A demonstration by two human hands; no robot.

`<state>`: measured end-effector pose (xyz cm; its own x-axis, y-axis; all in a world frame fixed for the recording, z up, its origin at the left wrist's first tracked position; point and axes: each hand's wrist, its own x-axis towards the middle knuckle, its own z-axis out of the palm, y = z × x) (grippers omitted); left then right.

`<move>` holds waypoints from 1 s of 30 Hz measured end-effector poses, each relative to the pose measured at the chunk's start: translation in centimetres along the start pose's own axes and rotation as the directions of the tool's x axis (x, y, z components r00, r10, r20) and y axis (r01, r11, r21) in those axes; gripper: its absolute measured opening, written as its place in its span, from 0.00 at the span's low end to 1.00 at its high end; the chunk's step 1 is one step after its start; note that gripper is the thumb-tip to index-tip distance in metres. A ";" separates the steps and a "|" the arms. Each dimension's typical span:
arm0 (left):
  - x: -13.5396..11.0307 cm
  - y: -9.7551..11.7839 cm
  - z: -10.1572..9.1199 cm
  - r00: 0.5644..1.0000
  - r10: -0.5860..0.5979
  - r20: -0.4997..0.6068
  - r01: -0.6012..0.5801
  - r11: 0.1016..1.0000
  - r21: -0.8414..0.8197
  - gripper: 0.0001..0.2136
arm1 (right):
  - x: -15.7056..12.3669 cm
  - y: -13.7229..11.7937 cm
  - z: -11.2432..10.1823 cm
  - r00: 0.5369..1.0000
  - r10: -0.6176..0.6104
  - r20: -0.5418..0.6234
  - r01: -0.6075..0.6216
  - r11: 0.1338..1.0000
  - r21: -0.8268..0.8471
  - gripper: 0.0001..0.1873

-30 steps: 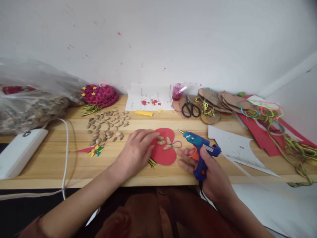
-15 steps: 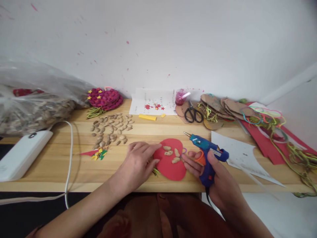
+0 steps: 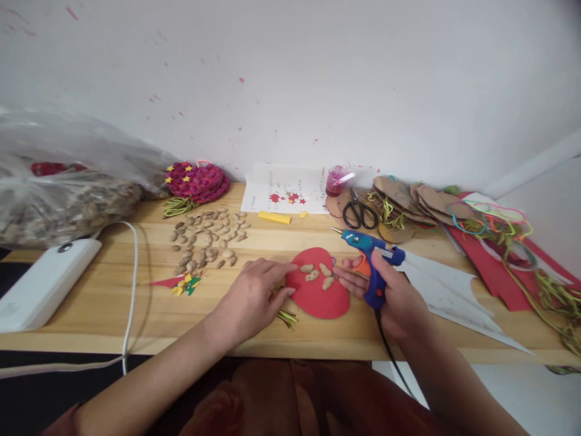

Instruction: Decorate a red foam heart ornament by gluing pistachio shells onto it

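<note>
My left hand (image 3: 258, 292) pinches the left edge of a rounded red card cutout (image 3: 320, 306), with thumb and fingers closed on it. Several peanuts (image 3: 327, 283) in the shell lie on its face. A green string tassel (image 3: 287, 318) pokes out below my left fingers, and a small purple loop (image 3: 333, 261) shows at the opposite edge. My right hand (image 3: 394, 297) is wrapped round a blue hot glue gun (image 3: 376, 275) with an orange trigger. Its nozzle points up and left, above the table and beyond the cutout. Some right fingertips reach the cutout's right edge.
Loose peanuts (image 3: 209, 236) and paper scraps (image 3: 185, 283) lie left. Behind are purple decorated pieces (image 3: 200, 184), a paper sheet (image 3: 254, 197), a cup (image 3: 336, 181) and scissors (image 3: 360, 215). Cardboard cutouts (image 3: 438, 201) sit right. A white power bank (image 3: 48, 281) and cable (image 3: 134, 272) are far left.
The red cutout has turned, its lower end swinging right, and more of the tassel shows. My right hand and the glue gun have shifted slightly left and up. The whole view has drifted a little.
</note>
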<state>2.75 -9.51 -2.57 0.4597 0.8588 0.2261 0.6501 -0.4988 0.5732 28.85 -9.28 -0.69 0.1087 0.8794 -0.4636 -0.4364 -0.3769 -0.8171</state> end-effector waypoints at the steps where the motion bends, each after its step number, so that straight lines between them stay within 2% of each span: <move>1: 0.0 0.1 0.0 1.000 0.001 0.006 -0.001 1.000 -0.015 0.15 | 0.4 -0.3 0.2 1.000 -0.015 0.008 0.015 1.000 -0.018 0.23; 6: -0.2 0.6 -0.5 0.998 0.056 0.033 -0.052 0.993 -0.110 0.16 | 2.1 -1.0 1.2 0.995 -0.053 0.083 0.057 0.997 -0.045 0.24; 8: -0.3 0.5 -0.9 0.996 0.088 -0.006 -0.088 0.987 -0.135 0.16 | 2.5 -1.1 1.2 0.994 -0.062 0.091 0.065 0.997 -0.031 0.24; 10: -0.4 0.1 -1.8 0.993 0.079 -0.090 -0.091 0.987 -0.133 0.15 | 2.6 -1.4 0.9 0.994 -0.090 0.068 0.091 0.996 -0.023 0.24; 13: -0.7 -1.0 -3.5 0.971 -0.059 -0.232 0.036 0.994 -0.105 0.11 | 2.0 -1.7 -0.1 0.992 -0.126 0.001 0.126 0.992 -0.033 0.23; 16: -1.7 -2.3 -5.3 0.931 -0.235 -0.280 0.226 0.972 -0.065 0.10 | 0.7 -1.6 -1.6 0.992 -0.116 -0.046 0.112 0.991 -0.066 0.24; 20: -3.9 -3.7 -7.2 0.898 -0.326 -0.296 0.349 0.937 0.029 0.11 | -1.0 -0.7 -3.0 0.980 -0.124 -0.157 0.111 0.990 -0.088 0.26; 25: -6.9 -5.2 -9.8 0.809 -0.505 -0.301 0.564 0.812 0.153 0.12 | -2.1 0.1 -3.1 0.968 -0.036 -0.249 0.020 0.997 -0.069 0.22; 30: -8.7 -6.4 -11.0 0.794 -0.552 -0.256 0.606 0.757 0.246 0.12 | -2.0 0.2 -2.1 0.960 0.006 -0.280 -0.020 0.999 -0.048 0.18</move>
<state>-12.06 -12.56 0.45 -0.1491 0.9867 0.0651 0.9192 0.1140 0.3770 30.43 -11.73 -0.64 0.3514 0.7607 -0.5458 -0.3951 -0.4080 -0.8230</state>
